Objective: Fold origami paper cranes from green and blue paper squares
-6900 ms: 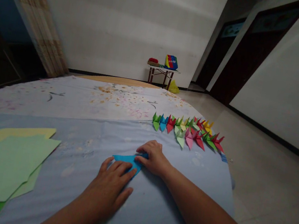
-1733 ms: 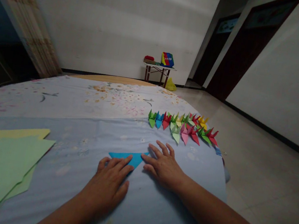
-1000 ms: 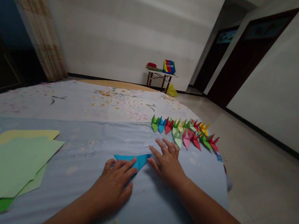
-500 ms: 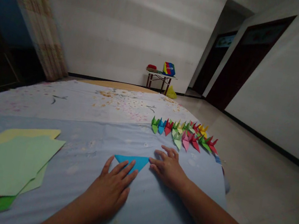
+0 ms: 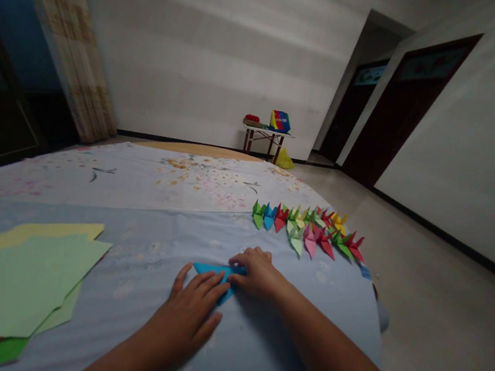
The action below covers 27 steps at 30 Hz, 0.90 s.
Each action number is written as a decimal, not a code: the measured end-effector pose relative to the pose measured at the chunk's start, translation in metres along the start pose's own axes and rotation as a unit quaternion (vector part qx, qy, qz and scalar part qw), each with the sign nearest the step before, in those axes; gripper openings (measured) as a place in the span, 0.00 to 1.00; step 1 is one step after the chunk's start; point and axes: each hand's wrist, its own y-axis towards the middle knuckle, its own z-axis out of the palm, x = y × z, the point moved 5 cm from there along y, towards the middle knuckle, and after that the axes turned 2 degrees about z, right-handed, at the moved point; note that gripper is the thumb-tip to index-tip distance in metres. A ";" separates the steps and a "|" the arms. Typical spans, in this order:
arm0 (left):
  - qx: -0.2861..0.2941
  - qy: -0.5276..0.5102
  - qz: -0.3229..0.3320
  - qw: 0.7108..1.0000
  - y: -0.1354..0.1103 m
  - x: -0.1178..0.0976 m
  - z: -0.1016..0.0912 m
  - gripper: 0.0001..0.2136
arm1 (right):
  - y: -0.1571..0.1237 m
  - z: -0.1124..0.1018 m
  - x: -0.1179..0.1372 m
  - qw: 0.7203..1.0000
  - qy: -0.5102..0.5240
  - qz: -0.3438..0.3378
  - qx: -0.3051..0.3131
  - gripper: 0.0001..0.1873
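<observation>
A blue sheet of paper, folded into a triangle with its long edge on the far side, lies on the cloth in front of me. My left hand rests flat on it with the fingers spread, covering much of the left and lower part. At the right corner, my right hand has its thumb and fingers bent around the paper, which hides that corner.
Several folded paper cranes in mixed colours stand in rows at the table's right edge. A stack of coloured paper sheets lies on the left. Blue and white floral cloths cover the table. A small table with a colourful bag stands by the wall.
My right hand has moved left, from the tip of the triangle onto its right corner, and its fingers have closed there. My left hand stays on the paper. The view has tilted slightly.
</observation>
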 end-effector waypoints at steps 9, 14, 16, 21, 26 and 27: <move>-0.101 -0.058 -0.094 0.989 0.004 0.000 -0.032 0.10 | 0.006 0.008 -0.012 0.958 0.284 0.034 0.024 0.12; -0.138 -0.179 -0.186 0.956 0.003 0.015 -0.030 0.11 | 0.011 0.006 -0.011 0.915 0.402 0.017 -0.034 0.09; -0.165 -0.222 -0.229 0.933 0.002 0.025 -0.028 0.11 | 0.013 0.003 -0.006 0.909 0.414 0.010 -0.053 0.09; -0.213 -0.348 -0.293 0.865 -0.001 0.042 -0.021 0.14 | 0.013 -0.002 0.013 0.915 0.389 -0.036 -0.103 0.07; -0.248 -0.432 -0.293 0.816 -0.001 0.044 -0.014 0.23 | 0.002 -0.007 0.030 0.922 0.329 -0.131 -0.154 0.07; -0.252 -0.438 -0.295 0.811 -0.001 0.044 -0.013 0.25 | 0.000 -0.008 0.031 0.921 0.322 -0.149 -0.161 0.07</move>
